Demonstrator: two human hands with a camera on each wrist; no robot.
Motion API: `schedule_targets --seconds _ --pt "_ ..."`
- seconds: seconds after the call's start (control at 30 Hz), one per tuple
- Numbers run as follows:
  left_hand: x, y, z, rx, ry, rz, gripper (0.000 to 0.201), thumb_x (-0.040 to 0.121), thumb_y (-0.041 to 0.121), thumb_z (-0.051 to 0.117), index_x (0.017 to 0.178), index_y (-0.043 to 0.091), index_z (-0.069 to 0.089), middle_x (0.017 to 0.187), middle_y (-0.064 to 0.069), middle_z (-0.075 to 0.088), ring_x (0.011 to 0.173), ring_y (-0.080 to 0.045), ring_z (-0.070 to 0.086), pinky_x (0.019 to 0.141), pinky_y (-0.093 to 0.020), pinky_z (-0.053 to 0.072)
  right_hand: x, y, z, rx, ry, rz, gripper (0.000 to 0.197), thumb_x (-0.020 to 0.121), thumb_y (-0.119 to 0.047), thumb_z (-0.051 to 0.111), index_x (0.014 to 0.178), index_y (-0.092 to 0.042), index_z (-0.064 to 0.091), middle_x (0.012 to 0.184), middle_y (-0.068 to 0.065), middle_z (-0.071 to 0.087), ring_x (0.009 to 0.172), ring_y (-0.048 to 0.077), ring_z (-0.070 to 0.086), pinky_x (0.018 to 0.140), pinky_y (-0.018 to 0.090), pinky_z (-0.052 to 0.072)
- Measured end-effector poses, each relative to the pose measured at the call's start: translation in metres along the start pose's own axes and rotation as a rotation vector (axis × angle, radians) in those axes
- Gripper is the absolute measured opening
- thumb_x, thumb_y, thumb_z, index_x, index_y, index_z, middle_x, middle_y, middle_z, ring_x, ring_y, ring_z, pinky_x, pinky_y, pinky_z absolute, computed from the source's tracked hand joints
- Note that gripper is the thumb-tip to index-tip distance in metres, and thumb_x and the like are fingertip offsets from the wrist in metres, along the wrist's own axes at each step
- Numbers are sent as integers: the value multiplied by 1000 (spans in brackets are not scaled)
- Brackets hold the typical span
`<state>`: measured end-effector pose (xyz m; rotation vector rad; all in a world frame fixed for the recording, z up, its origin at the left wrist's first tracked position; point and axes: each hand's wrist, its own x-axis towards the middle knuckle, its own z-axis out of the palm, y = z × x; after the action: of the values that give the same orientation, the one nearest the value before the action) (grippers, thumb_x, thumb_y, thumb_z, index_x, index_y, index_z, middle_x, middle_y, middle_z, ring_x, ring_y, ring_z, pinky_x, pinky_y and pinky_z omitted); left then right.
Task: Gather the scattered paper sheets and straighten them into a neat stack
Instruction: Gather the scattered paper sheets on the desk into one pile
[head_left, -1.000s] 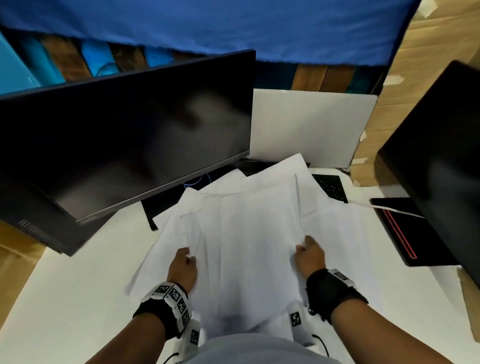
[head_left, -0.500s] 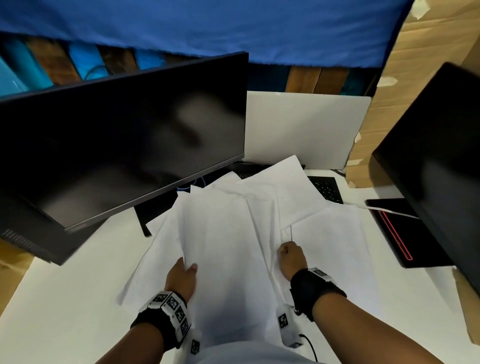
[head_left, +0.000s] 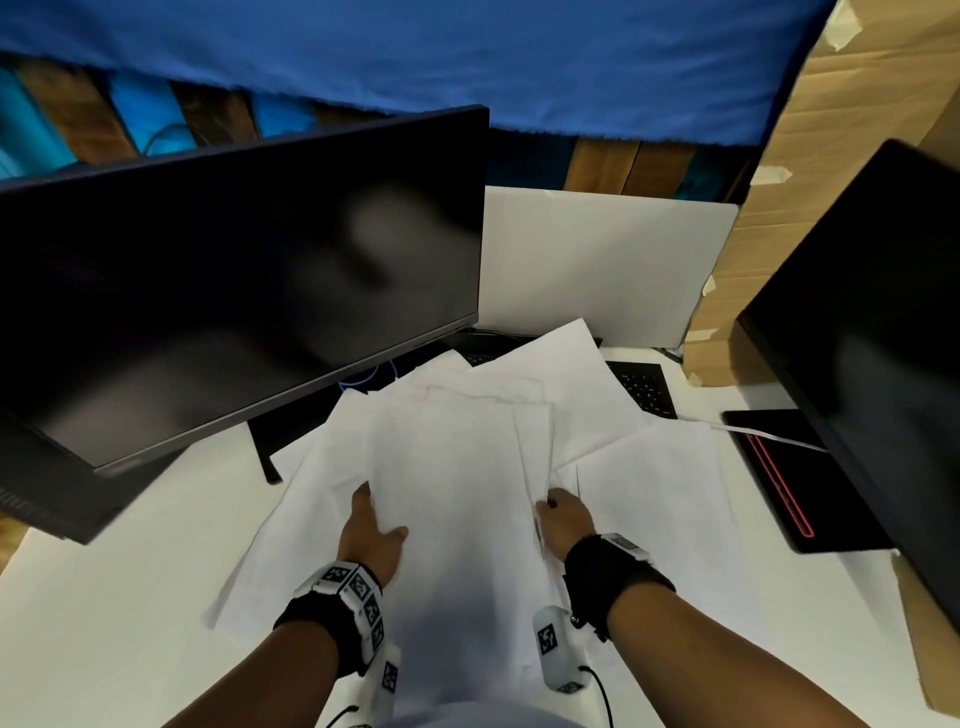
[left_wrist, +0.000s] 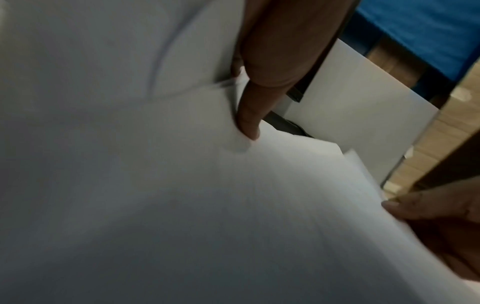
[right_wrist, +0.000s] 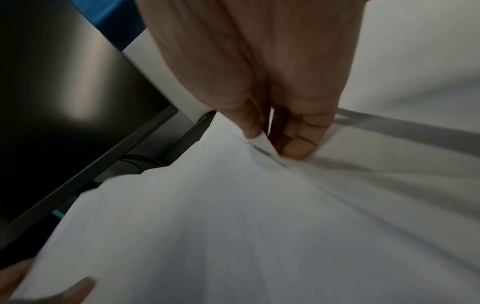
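**Both hands grip a bunch of loose paper sheets over the desk**

The left hand (head_left: 371, 535) pinches the left edge of the paper sheets (head_left: 457, 493): in the left wrist view its thumb (left_wrist: 250, 115) presses down on top of the bunch while its other fingers go under the edge. The right hand (head_left: 563, 522) grasps the right edge the same way; in the right wrist view its thumb (right_wrist: 298, 148) and a finger close on a fold of paper. Between the two hands the held sheets sag slightly toward the person.

The sheets are plain white and unevenly fanned, their corners pointing different ways. More of them lie flat beneath and around the held bunch, spreading over the white desk (head_left: 119, 623) on both sides and partly covering a black keyboard (head_left: 644, 387). Any print on them is too blurred to read.

Each wrist wears a black strap (head_left: 613, 574) with small square black-and-white markers. A dark monitor (head_left: 234, 291) stands to the left, a second dark screen (head_left: 872, 332) to the right, with a black pad (head_left: 789, 478) edged by a red line beside it. A white board (head_left: 597, 265) leans behind the sheets, below a blue cloth (head_left: 415, 57), beside cardboard (head_left: 831, 130).
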<state>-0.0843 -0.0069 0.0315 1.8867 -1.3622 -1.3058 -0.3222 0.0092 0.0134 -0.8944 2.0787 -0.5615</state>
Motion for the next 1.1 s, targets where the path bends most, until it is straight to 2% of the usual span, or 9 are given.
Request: schedule_targets --seconds 0.1,0.27,0.43,0.5,0.57,0.67,0.87,0.97,1.1 --pt "2 -7 -9 37 63 -95 47 89 7 54 134 1 41 134 -20 52 122 -35 50 103 -38 37 35 2 -4 299 122 120 24 90 -24 54 106 -5 57 110 13 64 98 26 60 95 39 48" --pt "-1 -37 -30 105 95 -182 39 87 7 55 123 -4 51 125 -25 58 115 -38 54 96 -39 41 51 -11 -9 713 80 251 28 92 -15 54 70 1 55 62 14 56 57 25 56 68 35 53" --pt "-6 -50 -34 104 69 -158 36 86 7 56 121 -2 53 120 -24 62 110 -37 57 92 -37 42 48 -20 3 662 97 197 25 90 -12 56 68 -3 50 60 16 53 50 24 50 58 31 54" --pt "-7 -51 -34 92 75 -160 36 86 6 56 122 -2 52 121 -23 61 111 -36 56 93 -37 41 44 -23 -6 572 206 147 16 91 -9 52 80 1 57 80 23 62 63 27 57 59 23 56" --pt "-7 -50 -33 69 77 -160 36 87 6 54 122 -1 52 122 -22 61 111 -36 56 92 -35 41 38 -21 -26 414 309 120 23 93 -9 46 105 7 58 107 25 63 92 34 62 85 33 51" --pt "-5 -46 -32 69 78 -164 37 87 8 53 123 1 51 122 -22 61 107 -34 57 88 -32 39 34 -13 -70 214 428 138 33 94 -5 40 121 12 49 125 27 55 117 38 52 98 36 39" --pt "-1 -37 -33 98 79 -150 43 85 12 58 125 -2 52 123 -25 60 110 -39 58 86 -35 43 35 62 -152 -262 397 424 44 94 -15 41 135 3 41 144 26 34 131 40 36 110 41 28" --pt "-4 -33 -31 60 84 -143 42 83 11 60 123 -2 53 118 -24 62 97 -34 59 83 -34 44 22 92 -159 -353 310 431 43 94 -14 40 132 4 43 141 27 39 131 38 38 107 41 32" --pt "-9 -35 -22 16 44 -122 50 81 12 63 128 5 48 127 -20 59 113 -36 56 100 -45 44 6 102 -143 -314 386 375 39 90 -4 47 126 7 43 135 29 44 126 41 44 105 43 35"
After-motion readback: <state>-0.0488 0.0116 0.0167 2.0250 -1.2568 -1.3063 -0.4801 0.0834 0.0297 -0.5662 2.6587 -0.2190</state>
